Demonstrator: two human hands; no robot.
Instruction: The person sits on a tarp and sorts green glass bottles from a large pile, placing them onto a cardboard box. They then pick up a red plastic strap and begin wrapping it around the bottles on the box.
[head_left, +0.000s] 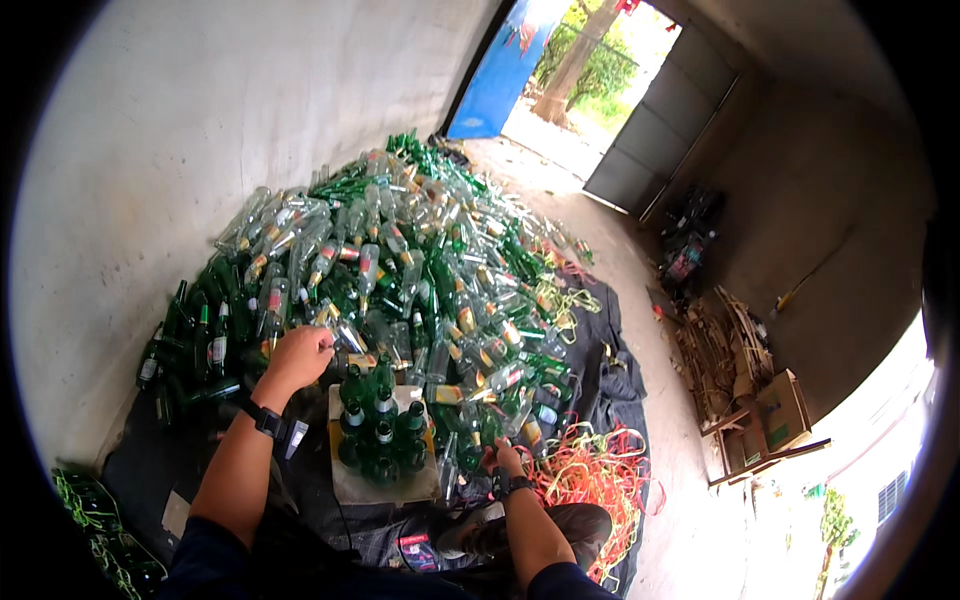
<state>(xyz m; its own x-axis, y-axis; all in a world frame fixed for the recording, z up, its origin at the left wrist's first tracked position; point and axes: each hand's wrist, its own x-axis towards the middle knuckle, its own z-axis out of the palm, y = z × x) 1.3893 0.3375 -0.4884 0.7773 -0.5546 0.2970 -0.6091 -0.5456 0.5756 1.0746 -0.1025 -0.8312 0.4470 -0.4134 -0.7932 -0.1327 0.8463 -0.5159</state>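
Several green glass bottles (384, 431) stand upright, grouped on a low square board (386, 491) before me. My left hand (301, 356) is raised at the board's upper left, over the near edge of a large heap of clear and green bottles (367, 266); its fingers are curled, and whether they grip a bottle there does not show plainly. To the right of the board is my right hand (504, 456), low among bottles, its fingers around or against a green bottle (489, 429); the grip is too small to make out. Both wrists wear dark straps.
Tangled red and yellow plastic strapping (592, 469) lies at the right on a black sheet (619, 352). Green bottles bound with strapping (90, 499) sit at the lower left. A pale wall (135, 225) bounds the left. Flattened cardboard (720, 360) and a box (782, 412) stand right; a doorway is beyond.
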